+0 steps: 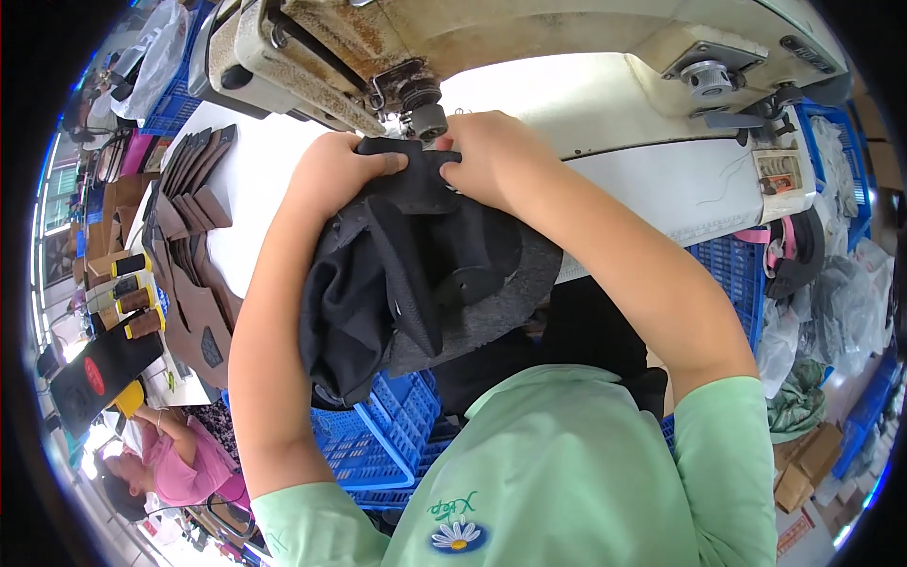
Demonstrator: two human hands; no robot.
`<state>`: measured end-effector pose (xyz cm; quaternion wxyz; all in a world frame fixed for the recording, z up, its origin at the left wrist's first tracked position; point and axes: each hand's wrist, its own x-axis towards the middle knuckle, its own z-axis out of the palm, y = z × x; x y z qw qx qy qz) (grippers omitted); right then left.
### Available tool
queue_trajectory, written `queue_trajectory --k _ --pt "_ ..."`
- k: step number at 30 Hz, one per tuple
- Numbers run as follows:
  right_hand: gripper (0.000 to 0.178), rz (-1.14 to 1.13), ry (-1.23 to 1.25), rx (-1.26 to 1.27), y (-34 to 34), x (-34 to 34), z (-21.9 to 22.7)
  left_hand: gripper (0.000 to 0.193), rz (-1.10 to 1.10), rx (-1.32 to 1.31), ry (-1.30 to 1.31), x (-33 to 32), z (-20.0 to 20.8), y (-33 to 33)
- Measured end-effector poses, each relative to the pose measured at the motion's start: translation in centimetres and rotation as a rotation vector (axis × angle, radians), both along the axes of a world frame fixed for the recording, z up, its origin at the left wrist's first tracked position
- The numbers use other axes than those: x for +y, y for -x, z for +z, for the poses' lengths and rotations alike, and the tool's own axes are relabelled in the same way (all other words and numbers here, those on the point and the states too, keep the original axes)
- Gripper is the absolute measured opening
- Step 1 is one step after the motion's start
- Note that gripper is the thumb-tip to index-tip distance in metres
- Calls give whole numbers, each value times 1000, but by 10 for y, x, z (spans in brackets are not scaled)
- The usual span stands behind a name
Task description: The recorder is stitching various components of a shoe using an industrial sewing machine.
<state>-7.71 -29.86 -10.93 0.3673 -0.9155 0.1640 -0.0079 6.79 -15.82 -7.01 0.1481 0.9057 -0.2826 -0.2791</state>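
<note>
One sewing machine (pixel 529 57), cream-coloured, taken as landmark; it stands on one white desk (pixel 642 180).

Hands: two, the left hand (pixel 335 170) and the right hand (pixel 487 156), both just below the machine's needle end.

Dark fabric workpiece (pixel 416 274): one bundle, below the machine; layers within it cannot be counted.

Thread spools (pixel 132 298): at least four, far left of the machine; the count is uncertain where they overlap.

Brown cut pieces (pixel 194 189): two fanned stacks left of the machine; single pieces too many and too overlapped to count.

Blue plastic crates: one below the machine (pixel 378 435), one at its right (pixel 732 274).

Other people: one, in a pink top (pixel 179 458), far lower left of the machine.
</note>
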Motion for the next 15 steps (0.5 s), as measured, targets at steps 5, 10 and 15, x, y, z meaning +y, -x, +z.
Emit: queue_trajectory --k 5,10,15 --pt "30 -30 -32 -24 -6 -3 -5 46 -9 13 37 2 -6 -6" --pt "23 -1 -3 -23 -18 -12 -6 44 50 57 63 4 -12 -14" --pt "30 31 16 -22 -20 -16 -6 46 108 87 80 3 -19 -20"
